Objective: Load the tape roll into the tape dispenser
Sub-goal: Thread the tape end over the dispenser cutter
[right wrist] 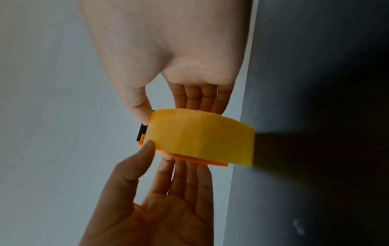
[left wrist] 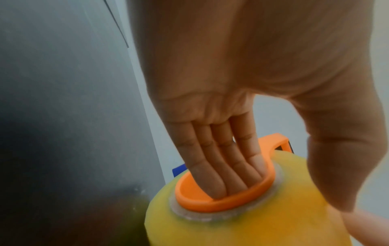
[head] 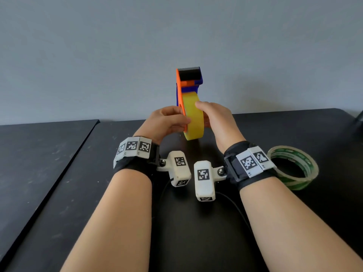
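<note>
Yellow tape roll (head: 193, 116) held upright above the black worktop (head: 294, 213), seated on the orange-and-blue tape dispenser (head: 188, 79), cutter end pointing up toward the far grey wall (head: 117, 46). Left hand (head: 167, 122) pressed against the left side, fingers (left wrist: 212, 166) straight and together, lying flat inside the orange hub (left wrist: 227, 198) at the roll's centre, thumb on the yellow rim. Right hand (head: 218, 120) on the right side, fingers (right wrist: 200, 96) extended behind the roll's face, thumb touching its edge; holding the roll between thumb and fingers. Second tape roll (head: 292, 167), clear with green print, lying flat on the worktop near the right wrist.
</note>
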`<state>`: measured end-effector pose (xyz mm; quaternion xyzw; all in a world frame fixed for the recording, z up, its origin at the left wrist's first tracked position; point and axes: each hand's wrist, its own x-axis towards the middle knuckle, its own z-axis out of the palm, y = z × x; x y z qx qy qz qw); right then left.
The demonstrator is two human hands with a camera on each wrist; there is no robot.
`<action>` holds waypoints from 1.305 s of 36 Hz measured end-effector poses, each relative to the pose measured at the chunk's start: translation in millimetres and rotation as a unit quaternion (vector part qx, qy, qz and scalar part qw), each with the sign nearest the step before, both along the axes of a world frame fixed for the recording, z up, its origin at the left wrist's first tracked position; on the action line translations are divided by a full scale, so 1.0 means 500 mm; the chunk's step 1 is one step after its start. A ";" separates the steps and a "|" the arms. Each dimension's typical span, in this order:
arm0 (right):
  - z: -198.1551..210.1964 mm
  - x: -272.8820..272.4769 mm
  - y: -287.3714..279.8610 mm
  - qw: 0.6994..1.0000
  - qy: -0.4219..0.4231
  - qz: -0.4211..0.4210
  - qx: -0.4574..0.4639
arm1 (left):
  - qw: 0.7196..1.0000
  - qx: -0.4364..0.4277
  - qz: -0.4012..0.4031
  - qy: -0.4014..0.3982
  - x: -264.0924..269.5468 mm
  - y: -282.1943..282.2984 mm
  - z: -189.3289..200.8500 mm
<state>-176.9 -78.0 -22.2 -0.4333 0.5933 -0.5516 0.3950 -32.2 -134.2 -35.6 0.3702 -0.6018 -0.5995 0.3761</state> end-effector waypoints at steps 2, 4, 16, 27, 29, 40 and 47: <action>-0.010 -0.001 -0.004 1.000 -0.012 0.009 -0.001 | 1.000 -0.009 0.000 0.002 0.000 -0.002 0.000; -0.011 -0.001 -0.007 1.000 -0.016 0.013 -0.004 | 1.000 -0.019 0.005 0.007 0.000 -0.001 -0.004; -0.003 0.007 -0.003 0.999 -0.037 0.025 0.006 | 0.998 -0.052 0.041 0.020 -0.012 0.025 -0.012; -0.001 0.005 -0.006 0.998 -0.052 0.023 0.014 | 0.995 -0.070 0.066 -0.007 -0.021 0.032 -0.005; -0.002 0.006 -0.008 0.998 -0.045 0.024 0.021 | 0.995 -0.070 0.071 -0.005 -0.022 0.032 -0.006; -0.003 0.001 -0.009 1.000 0.004 0.023 0.004 | 0.991 -0.068 0.117 0.019 -0.032 0.028 -0.008; -0.013 -0.001 -0.004 0.999 0.020 0.042 -0.024 | 0.986 -0.068 0.151 0.020 -0.029 0.023 -0.012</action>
